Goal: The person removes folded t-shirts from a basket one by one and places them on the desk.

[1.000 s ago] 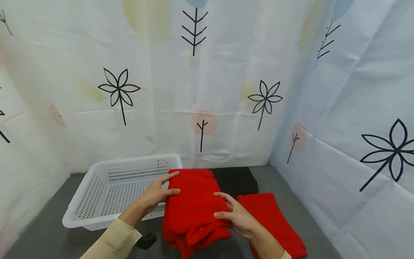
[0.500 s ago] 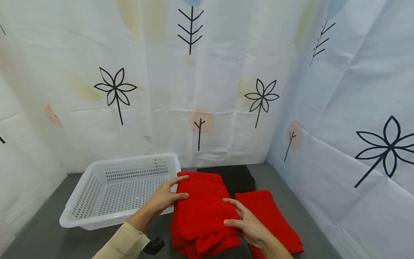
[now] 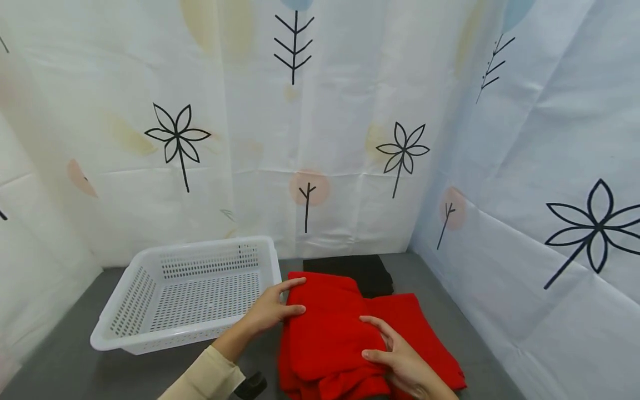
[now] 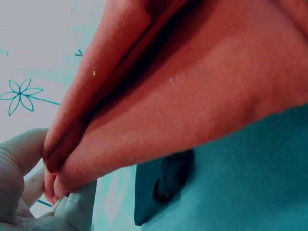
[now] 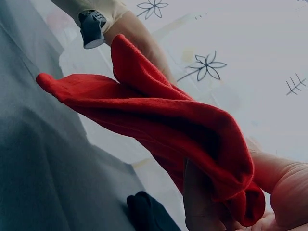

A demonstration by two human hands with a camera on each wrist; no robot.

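A folded red cloth (image 3: 330, 322), thick and layered with a loose bunched lower edge, is held between both hands above the table. My left hand (image 3: 270, 308) grips its left edge, thumb and forefinger lying on top. At the opposite edge, my right hand (image 3: 402, 358) holds it the same way. The left wrist view shows the red fabric (image 4: 183, 101) pinched between thumb and fingers, its underside off the table. Folds of the cloth (image 5: 192, 125) hang raised in the right wrist view too. A second folded red cloth (image 3: 420, 333) lies behind and right of the right hand.
A white perforated plastic basket (image 3: 165, 340) stands at the left on the grey table (image 3: 65, 344). Folded black cloth (image 3: 355, 272) lies at the back, behind the red ones. Patterned white curtains (image 3: 345, 111) enclose the table at the back and sides.
Both hands have carried the folded red cloth to the right and slightly toward me. It has moved away from the basket and now partly covers the second red cloth in the head view.
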